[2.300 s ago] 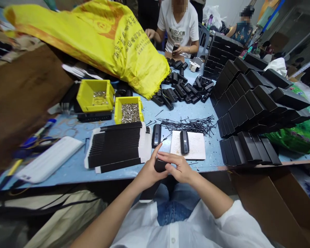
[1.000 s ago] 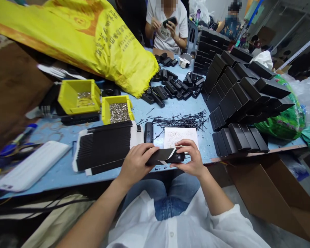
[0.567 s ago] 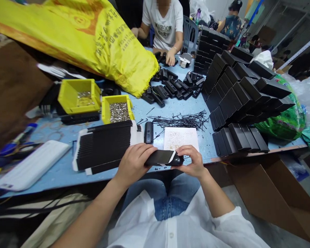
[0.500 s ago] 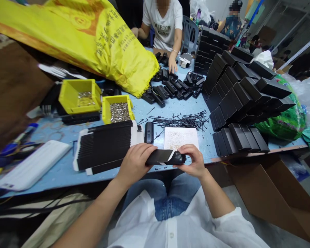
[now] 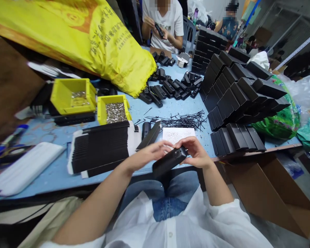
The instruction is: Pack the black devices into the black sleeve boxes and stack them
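My right hand (image 5: 195, 151) grips a black oblong plastic device (image 5: 169, 161) by its right end, thumb and fingers on either side. The device slants down to the left over the table's front edge. My left hand (image 5: 157, 150) is beside its upper side with fingers stretched out; whether the fingertips touch it is hard to see. Beyond the left hand, a black carton (image 5: 150, 135) lies tilted against another black device (image 5: 145, 129). A row of flat black cartons (image 5: 102, 146) with white edges lies to the left. A white pad (image 5: 179, 133) holds tiny bits.
Black screws or pins (image 5: 181, 120) are strewn behind the pad. Yellow bins (image 5: 102, 112) hold small metal parts. Stacked black boxes (image 5: 229, 100) stand at the right, above an open cardboard box (image 5: 263, 193). Opposite, a co-worker (image 5: 164, 32) holds a black device near more devices (image 5: 170, 86).
The carton has left my hands and now leans on the table by the other device. My left fingers have opened, and the device has tilted. The co-worker has lifted a device.
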Demonstrator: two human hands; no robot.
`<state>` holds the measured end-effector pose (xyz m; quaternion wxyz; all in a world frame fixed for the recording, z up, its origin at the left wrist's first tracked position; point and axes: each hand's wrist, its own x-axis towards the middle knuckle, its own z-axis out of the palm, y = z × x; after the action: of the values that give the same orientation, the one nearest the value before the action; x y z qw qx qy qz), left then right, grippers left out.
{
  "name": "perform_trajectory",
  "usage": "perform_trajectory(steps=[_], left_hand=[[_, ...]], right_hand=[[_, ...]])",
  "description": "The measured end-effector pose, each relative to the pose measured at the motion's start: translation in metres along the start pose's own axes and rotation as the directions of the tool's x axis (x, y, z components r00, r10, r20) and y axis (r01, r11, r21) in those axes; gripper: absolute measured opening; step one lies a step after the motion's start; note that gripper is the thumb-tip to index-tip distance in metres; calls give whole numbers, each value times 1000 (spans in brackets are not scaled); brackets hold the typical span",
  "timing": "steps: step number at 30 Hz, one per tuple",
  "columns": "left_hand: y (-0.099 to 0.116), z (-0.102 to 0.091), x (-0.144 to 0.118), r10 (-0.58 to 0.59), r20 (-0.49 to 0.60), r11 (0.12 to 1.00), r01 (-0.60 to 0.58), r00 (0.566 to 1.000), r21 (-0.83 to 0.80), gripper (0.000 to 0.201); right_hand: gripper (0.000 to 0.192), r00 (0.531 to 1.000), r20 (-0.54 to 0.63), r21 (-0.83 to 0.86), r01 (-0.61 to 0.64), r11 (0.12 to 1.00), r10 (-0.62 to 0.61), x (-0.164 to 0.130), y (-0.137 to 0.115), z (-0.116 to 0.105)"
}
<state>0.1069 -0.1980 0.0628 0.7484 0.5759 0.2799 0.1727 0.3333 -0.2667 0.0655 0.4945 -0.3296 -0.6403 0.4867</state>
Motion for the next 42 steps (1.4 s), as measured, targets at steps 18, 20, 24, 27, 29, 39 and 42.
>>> perform_trajectory(steps=[18, 20, 24, 27, 29, 39, 42], left_hand=[[-29, 65, -10, 32, -514, 997, 10, 857, 79, 42], [-27, 64, -10, -4, -477, 997, 38, 879, 63, 45], [-26, 60, -10, -64, -404, 998, 54, 912, -38, 45], [-23, 54, -11, -133, -368, 985, 80, 920, -155, 44], [-21, 51, -12, -156, -343, 980, 101, 926, -174, 44], [-9, 53, -14, -220, -275, 972, 187, 936, -140, 45], [-6, 54, -14, -232, -267, 969, 198, 935, -150, 46]], right_hand=[[12, 847, -530, -393, -193, 899, -50, 2, 16, 72], [9, 847, -527, -275, -248, 929, 70, 3, 14, 68], [8, 902, -427, -350, -232, 907, 66, 4, 5, 58], [7, 933, -348, -328, -209, 921, 88, 7, -8, 46], [10, 938, -298, -228, -248, 942, 175, 12, -13, 39], [13, 939, -130, -217, -340, 915, 318, 30, -1, 29], [13, 939, -123, -251, -343, 905, 321, 29, 0, 29]])
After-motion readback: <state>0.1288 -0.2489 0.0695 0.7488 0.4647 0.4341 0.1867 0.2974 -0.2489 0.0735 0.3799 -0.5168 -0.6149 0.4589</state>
